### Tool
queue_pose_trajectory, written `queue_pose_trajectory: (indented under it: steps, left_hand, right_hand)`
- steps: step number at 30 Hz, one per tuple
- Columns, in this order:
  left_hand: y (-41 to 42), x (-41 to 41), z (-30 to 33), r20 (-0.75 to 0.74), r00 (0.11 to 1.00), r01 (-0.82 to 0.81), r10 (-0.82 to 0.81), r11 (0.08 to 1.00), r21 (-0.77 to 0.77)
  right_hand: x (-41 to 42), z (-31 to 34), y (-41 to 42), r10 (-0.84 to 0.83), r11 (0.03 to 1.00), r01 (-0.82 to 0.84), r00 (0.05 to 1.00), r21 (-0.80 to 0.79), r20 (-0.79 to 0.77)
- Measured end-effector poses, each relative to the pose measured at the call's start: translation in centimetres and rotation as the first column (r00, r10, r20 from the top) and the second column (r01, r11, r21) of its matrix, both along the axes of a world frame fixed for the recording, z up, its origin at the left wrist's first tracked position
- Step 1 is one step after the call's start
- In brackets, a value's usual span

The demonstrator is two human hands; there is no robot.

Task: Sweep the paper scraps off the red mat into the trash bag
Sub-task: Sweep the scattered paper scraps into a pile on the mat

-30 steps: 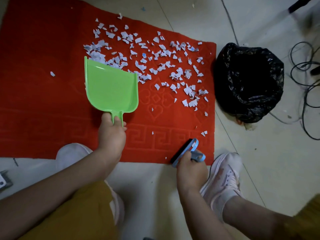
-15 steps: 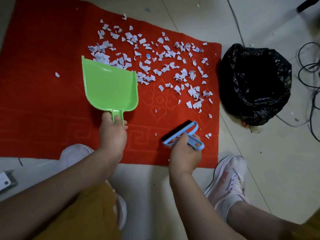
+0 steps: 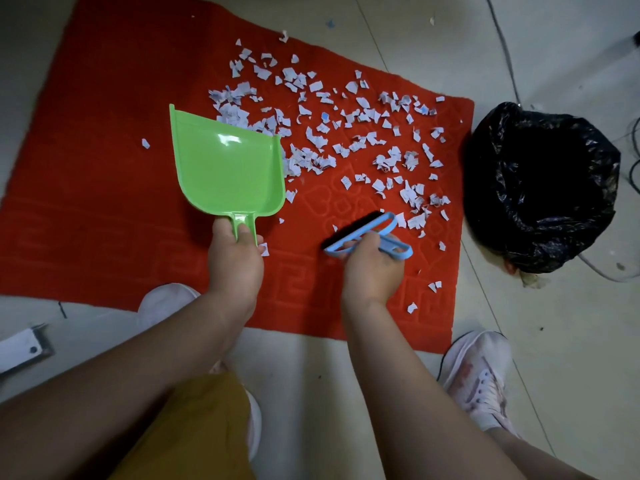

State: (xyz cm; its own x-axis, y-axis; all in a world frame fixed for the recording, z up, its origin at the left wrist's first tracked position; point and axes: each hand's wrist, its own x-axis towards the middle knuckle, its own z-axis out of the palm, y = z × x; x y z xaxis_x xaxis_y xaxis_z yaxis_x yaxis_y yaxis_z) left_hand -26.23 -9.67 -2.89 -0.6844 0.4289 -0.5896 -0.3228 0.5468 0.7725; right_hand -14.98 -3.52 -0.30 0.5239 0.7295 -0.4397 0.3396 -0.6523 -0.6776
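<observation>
A red mat [image 3: 104, 202] lies on the floor, its far right part strewn with several white paper scraps [image 3: 346, 133]. My left hand [image 3: 235, 261] grips the handle of a green dustpan [image 3: 225, 168], whose open front edge meets the scraps at the pile's left side. My right hand [image 3: 370, 271] grips a blue hand brush [image 3: 363, 230] with black bristles, held low over the mat just in front of the scraps. A black trash bag [image 3: 543, 188] stands open on the floor right of the mat.
My two feet in white shoes [image 3: 481, 379] stand at the mat's near edge. Black cables [image 3: 633, 161] run over the tiled floor at the far right. A white and grey object [image 3: 20, 348] lies at the left edge.
My right hand has carried the brush from the mat's near edge forward and left onto the mat, close to the scraps. The dustpan has barely moved.
</observation>
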Motion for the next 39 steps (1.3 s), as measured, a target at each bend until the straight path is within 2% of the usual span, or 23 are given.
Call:
queue_pose_trajectory:
  steps: [3, 5, 10, 14, 18, 21, 26, 29, 31, 33, 35, 37, 39]
  left_hand:
    - [-0.1, -0.3, -0.1, -0.004, 1.0, -0.013, 0.013, 1.0, 0.002]
    - [-0.1, -0.4, -0.1, -0.002, 1.0, -0.014, 0.014, 1.0, 0.003]
    - [-0.5, -0.6, -0.2, -0.008, 1.0, -0.009, 0.009, 1.0, 0.007]
    - [-0.8, -1.2, -0.5, -0.032, 0.999, -0.037, 0.037, 0.999, 0.009]
    - [-0.8, -1.9, -0.6, -0.043, 0.998, -0.037, 0.037, 0.999, 0.007]
    - [-0.7, -2.1, -0.6, -0.039, 0.998, -0.047, 0.048, 0.999, 0.012]
    - [-0.9, -2.5, -0.8, -0.055, 0.996, -0.074, 0.074, 0.997, 0.003]
    - [-0.9, -3.1, -0.8, -0.056, 0.993, -0.107, 0.107, 0.994, -0.003]
    - [-0.9, -3.8, -0.9, -0.071, 0.988, -0.135, 0.134, 0.991, -0.011]
    - [-1.0, -4.7, -1.0, -0.096, 0.98, -0.175, 0.172, 0.984, -0.025]
    - [-1.2, -5.5, -1.3, -0.115, 0.971, -0.214, 0.208, 0.976, -0.038]
    - [-1.6, -6.0, -1.6, -0.119, 0.966, -0.237, 0.23, 0.97, -0.046]
    - [-1.9, -6.3, -1.8, -0.114, 0.962, -0.254, 0.247, 0.966, -0.053]
  right_hand:
    - [1.1, 0.0, -0.2, -0.034, 0.999, 0.033, 0.995, 0.016, 0.093]
    - [1.0, -0.5, -0.5, 0.005, 1.0, -0.002, 0.991, -0.017, 0.136]
    - [-2.4, -1.1, 1.3, 0.106, 0.992, -0.106, 0.994, -0.074, 0.007]
    - [-2.4, 0.4, 3.0, 0.059, 0.998, -0.06, 0.997, -0.028, -0.054]
    - [-0.7, 0.6, 3.0, 0.021, 1.0, -0.021, 1.0, 0.003, 0.018]
    - [-1.1, -0.5, 2.4, 0.091, 0.996, -0.089, 0.99, -0.017, 0.112]
    - [-4.7, -1.0, 3.0, 0.238, 0.971, -0.237, 0.971, -0.037, 0.033]
    - [-5.2, -0.5, 3.8, 0.254, 0.967, -0.254, 0.967, 0.024, -0.011]
    - [-4.5, 0.3, 4.0, 0.327, 0.942, -0.326, 0.945, 0.079, 0.003]
    - [-3.3, 0.4, 3.8, 0.508, 0.856, -0.51, 0.86, 0.082, 0.047]
    - [-2.4, 0.1, 3.3, 0.725, 0.687, -0.726, 0.687, 0.018, 0.045]
    - [-2.0, -0.2, 2.8, 0.91, 0.415, -0.905, 0.415, -0.091, 0.018]
    - [-2.2, 0.0, 2.2, 0.993, 0.116, -0.969, 0.118, -0.216, 0.0]
